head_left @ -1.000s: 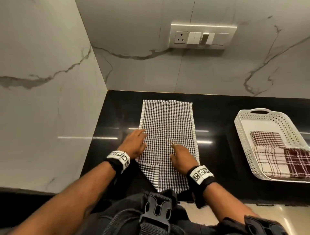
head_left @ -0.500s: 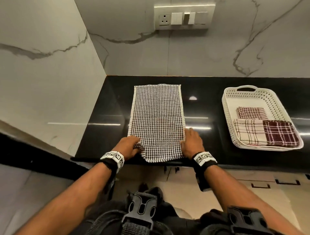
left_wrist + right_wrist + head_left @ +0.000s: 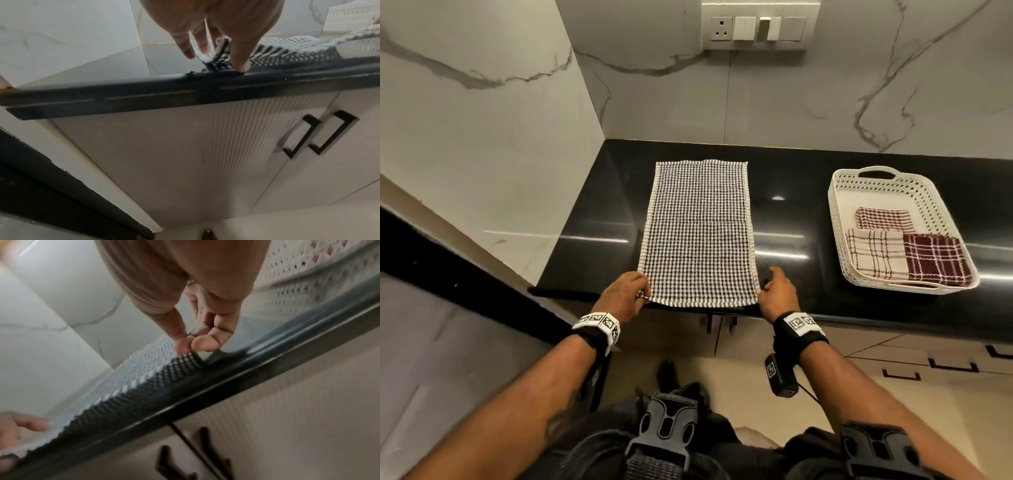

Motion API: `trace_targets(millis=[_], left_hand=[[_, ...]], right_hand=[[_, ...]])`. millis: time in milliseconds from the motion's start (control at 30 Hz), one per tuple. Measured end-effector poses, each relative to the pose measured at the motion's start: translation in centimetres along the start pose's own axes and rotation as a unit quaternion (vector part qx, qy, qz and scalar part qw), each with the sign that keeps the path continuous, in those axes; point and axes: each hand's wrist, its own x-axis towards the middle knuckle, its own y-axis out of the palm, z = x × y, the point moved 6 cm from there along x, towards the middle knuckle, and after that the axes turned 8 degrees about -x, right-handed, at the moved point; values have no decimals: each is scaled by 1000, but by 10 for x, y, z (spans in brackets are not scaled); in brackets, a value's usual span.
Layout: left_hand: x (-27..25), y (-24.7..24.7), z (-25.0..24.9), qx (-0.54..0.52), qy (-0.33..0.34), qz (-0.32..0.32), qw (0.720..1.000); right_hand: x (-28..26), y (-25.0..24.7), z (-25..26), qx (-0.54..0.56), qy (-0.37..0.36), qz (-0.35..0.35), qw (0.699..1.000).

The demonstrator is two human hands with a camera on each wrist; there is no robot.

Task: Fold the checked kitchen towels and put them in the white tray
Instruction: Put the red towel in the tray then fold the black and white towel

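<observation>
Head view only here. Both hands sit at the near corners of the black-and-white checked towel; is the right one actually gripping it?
Observer: Yes. On the right wrist view the right hand pinches the checked towel by its corner between thumb and fingertip, raised off the counter.
Operator: And the left?
Observer: The left hand pinches its corner, bunched upward; the thumb tip touches the counter's front edge.
Operator: What's under that edge?
Observer: Ribbed cabinet doors with black handles.

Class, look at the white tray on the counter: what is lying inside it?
Inside the white tray lie three folded checked towels: one behind, two in front. Whatever lies beneath them is covered; the floor behind is bare.
</observation>
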Motion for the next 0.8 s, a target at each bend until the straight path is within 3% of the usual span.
trace_targets(millis=[100,167,267,467,600,700,800], left_hand=[[-7,3,0,1,-17,-5,1000],[-10,3,-1,0,-19,-9,1000],[-12,3,-1,-7,-23,-15,1000],[-22,2,0,-14,-37,-24,999],[-29,-7,-1,-30,-35,-5,999],[-37,-20,-2,-103,-81,10,991],[-44,-36,-2,-194,-108,69,972]], right_hand=[[-19,0,6,-134,-166,-41,976],[-34,18,14,-275,-275,-7,921],[-43,39,17,-349,-310,35,884],[-47,34,8,-289,-338,-59,894],[-49,15,4,-172,-337,-55,924],[-53,-2,7,-97,-283,3,954],[-63,-21,16,-59,-241,161,955]])
